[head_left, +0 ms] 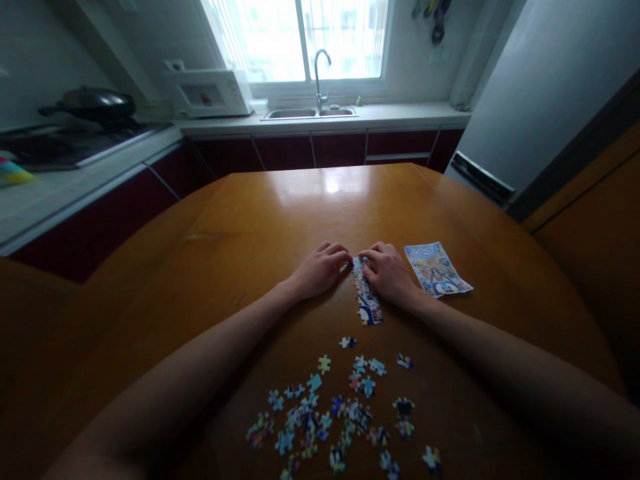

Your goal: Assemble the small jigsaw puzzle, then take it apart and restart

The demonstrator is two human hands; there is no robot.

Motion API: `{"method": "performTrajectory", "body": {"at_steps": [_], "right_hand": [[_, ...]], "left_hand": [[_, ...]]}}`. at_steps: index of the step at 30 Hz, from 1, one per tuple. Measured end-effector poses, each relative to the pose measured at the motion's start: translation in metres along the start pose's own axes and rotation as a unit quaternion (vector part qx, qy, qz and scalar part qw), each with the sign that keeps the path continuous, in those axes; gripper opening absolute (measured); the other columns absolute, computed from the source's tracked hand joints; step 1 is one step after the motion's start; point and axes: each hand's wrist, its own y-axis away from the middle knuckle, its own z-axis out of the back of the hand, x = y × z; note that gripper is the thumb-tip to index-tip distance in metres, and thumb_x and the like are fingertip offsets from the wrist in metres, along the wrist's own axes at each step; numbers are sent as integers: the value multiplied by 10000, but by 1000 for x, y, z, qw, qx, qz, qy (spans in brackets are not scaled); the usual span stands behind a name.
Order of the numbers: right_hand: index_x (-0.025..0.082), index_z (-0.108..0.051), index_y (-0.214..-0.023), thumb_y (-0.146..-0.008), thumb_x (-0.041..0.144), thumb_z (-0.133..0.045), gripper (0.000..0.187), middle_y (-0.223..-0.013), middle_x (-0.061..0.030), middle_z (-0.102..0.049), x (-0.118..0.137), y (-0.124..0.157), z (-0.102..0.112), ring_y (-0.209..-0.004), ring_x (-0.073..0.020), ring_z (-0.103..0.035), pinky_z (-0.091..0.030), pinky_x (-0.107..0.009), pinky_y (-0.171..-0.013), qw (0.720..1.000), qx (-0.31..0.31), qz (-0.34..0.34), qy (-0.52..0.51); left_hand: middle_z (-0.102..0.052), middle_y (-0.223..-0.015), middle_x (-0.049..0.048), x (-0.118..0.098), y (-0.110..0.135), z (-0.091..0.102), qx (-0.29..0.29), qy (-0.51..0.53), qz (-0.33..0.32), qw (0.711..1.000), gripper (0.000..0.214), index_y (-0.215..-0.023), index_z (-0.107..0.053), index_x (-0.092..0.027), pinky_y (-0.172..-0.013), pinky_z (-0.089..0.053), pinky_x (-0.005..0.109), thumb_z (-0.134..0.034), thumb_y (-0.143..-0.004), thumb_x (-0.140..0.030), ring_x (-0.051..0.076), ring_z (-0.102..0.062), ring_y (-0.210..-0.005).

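Observation:
A narrow strip of joined puzzle pieces (367, 300) lies on the brown wooden table (280, 220), running toward me. My left hand (320, 269) rests on the table with fingers curled, fingertips pressing at the strip's far end. My right hand (387, 270) meets it from the other side, fingers bent down onto the same far end. Whether either hand pinches a loose piece is hidden by the fingers. A printed picture sheet (437, 269) lies just right of my right hand. Several loose puzzle pieces (330, 410) are scattered nearer to me.
A kitchen counter runs behind the table with a sink and tap (320, 80) under a bright window. A microwave (210, 93) stands left of the sink. A dark pan (97, 103) sits on the stove at left. A grey fridge (530, 100) stands at right.

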Motion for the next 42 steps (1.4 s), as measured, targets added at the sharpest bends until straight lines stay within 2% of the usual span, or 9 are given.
{"method": "performTrajectory", "body": {"at_steps": [5, 20, 36, 42], "right_hand": [[206, -717, -1078, -883, 193, -575, 242, -1021, -92, -623, 0, 0, 1, -1016, -244, -530, -447, -386, -909, 1000, 1, 1, -6], [200, -715, -1060, -896, 209, -572, 218, -1011, -95, -622, -1, 0, 0, -1005, -248, -529, -444, -389, -907, 1000, -4, 8, -11], [202, -704, -1061, -954, 218, -477, 252, -1011, -97, -630, -2, -1, 0, -1010, -248, -540, -435, -389, -896, 999, -5, -2, -31], [186, -707, -1065, -946, 214, -487, 251, -1015, -99, -637, -1, -1, 0, -1019, -248, -547, -439, -389, -910, 999, -9, -2, -43]], "left_hand": [[-630, -1134, 54, -1, 0, -1, 0, -3, 1, 1000, 370, -1075, -652, -223, -988, -472, 376, -481, -827, -8, 213, -514, -1059], [-631, -1139, 68, -2, 0, 1, -1, 19, 10, 1000, 369, -1145, -699, -264, -991, -472, 401, -479, -907, -87, 220, -527, -1068], [-644, -1127, 61, -3, 0, 1, 1, 22, 11, 1000, 431, -1121, -698, -267, -987, -475, 421, -463, -853, -25, 223, -536, -1065], [-642, -1149, 70, -4, 0, 0, -7, 11, 19, 1000, 450, -1267, -600, -230, -994, -472, 406, -472, -875, -48, 223, -532, -1060]]}}
